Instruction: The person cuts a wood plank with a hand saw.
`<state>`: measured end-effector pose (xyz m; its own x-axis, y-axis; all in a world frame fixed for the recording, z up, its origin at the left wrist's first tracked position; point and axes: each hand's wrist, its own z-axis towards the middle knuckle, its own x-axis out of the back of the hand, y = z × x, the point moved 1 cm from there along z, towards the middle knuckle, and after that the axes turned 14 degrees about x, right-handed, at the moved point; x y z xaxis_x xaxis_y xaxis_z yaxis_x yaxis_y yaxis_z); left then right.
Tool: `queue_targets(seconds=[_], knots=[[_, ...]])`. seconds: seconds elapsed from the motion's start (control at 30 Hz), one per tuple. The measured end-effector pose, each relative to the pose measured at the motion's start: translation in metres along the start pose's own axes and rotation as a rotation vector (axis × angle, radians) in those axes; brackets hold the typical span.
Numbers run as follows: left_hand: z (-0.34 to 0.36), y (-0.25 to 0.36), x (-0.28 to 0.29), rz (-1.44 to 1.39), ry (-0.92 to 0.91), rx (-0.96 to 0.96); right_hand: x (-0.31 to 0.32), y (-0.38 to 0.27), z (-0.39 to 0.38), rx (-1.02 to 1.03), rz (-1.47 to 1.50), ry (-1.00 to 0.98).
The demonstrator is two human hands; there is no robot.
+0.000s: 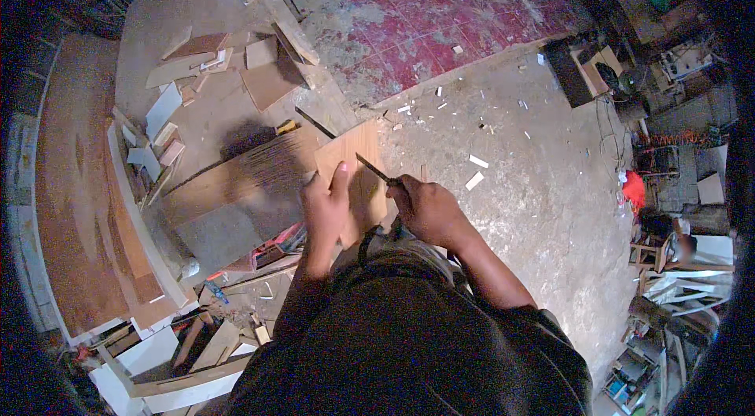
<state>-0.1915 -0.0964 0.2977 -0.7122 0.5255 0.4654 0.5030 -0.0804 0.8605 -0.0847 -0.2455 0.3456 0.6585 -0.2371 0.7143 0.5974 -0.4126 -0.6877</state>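
Note:
My left hand (325,204) grips a light-brown wooden board (358,139), its thumb lying along the upper face and the fingers behind the left edge. The board is tilted in front of my lap. My right hand (431,211) is wrapped round the handle end of a narrow dark-bladed tool (371,165); whether it is a file or a knife I cannot tell. The blade points up and left, with its tip over the board's face. Contact between tip and board cannot be made out.
Left of the board lies a wide plank (228,180) with many dark parallel cut lines. A yellow-and-black object (287,127) rests behind it. Offcuts (474,179) litter the floor at right. A large wooden panel (86,180) stands far left, and a wooden box (574,74) back right.

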Motion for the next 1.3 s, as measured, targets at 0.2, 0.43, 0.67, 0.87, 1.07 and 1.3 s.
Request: queue_targets(seconds=[0.2,0.43,0.67,0.87,1.07,1.3], knots=[[-0.004,0.002,0.005,0.042,-0.107,-0.151,0.006,0.001,0.0,0.063,0.017,0.1],[-0.008,0.011,0.005,-0.038,-0.107,-0.156,0.005,-0.001,0.008,0.035,-0.109,0.118],[-0.014,0.022,0.014,-0.028,-0.178,-0.044,0.01,-0.008,0.001,0.102,-0.212,0.116],[-0.014,0.014,0.005,-0.127,-0.259,-0.143,0.007,-0.017,0.008,0.083,-0.288,0.165],[0.004,0.004,0.024,-0.213,-0.086,0.087,0.012,-0.019,0.004,0.054,-0.258,0.092],[-0.015,0.002,0.005,-0.189,-0.148,-0.252,0.007,-0.024,0.012,0.125,-0.403,0.132]])
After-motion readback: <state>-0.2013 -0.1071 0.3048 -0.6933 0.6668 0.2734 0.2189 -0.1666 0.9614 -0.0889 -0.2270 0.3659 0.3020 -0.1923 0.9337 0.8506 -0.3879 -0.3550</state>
